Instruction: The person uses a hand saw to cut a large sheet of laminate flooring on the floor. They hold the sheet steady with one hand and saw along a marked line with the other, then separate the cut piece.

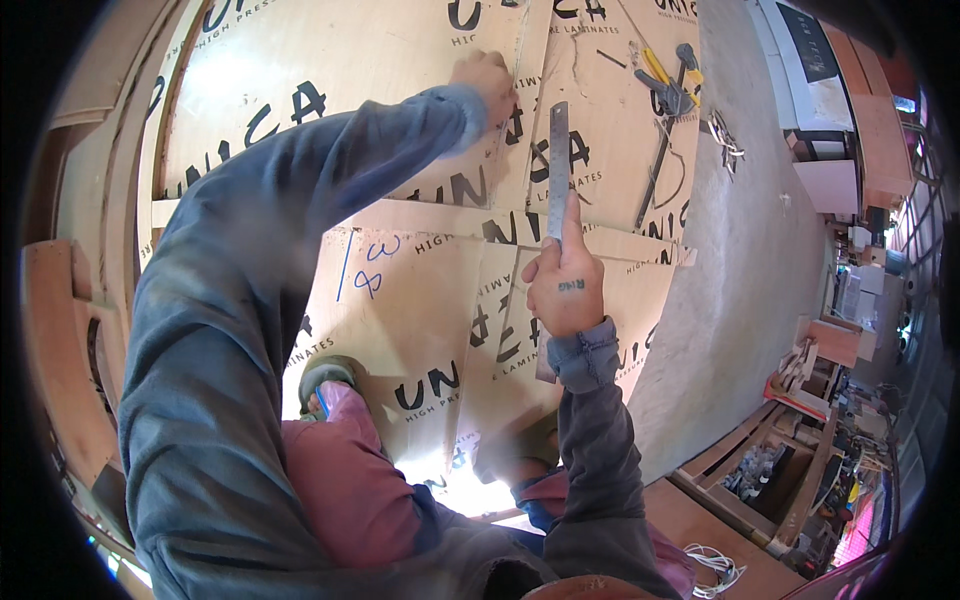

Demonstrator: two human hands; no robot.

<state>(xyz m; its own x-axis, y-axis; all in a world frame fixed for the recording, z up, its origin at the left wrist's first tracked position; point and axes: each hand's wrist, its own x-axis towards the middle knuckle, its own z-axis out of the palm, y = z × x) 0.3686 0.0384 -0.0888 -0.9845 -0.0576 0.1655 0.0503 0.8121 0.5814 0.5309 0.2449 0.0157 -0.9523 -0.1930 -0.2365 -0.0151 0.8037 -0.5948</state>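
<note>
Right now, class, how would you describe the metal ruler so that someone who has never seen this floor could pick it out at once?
Start at the large tan laminate sheets spread over the floor. Near their middle, the right hand presses down a thin strip, the steel ruler, which runs straight away from the person. It is the only grey, shiny, straight-edged thing on the sheets; the yellow-handled tools lie farther off to the right.

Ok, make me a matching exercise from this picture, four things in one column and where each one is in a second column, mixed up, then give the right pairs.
Things:
1. left hand
2. right hand
3. steel ruler
4. yellow-handled pliers

Places:
A. lying on the laminate sheet, far right corner
B. stretched far forward, pressed on the sheet
C. standing up out of the right hand
D. near the middle, gripping the ruler's lower end

Pairs: 1-B, 2-D, 3-C, 4-A
</note>
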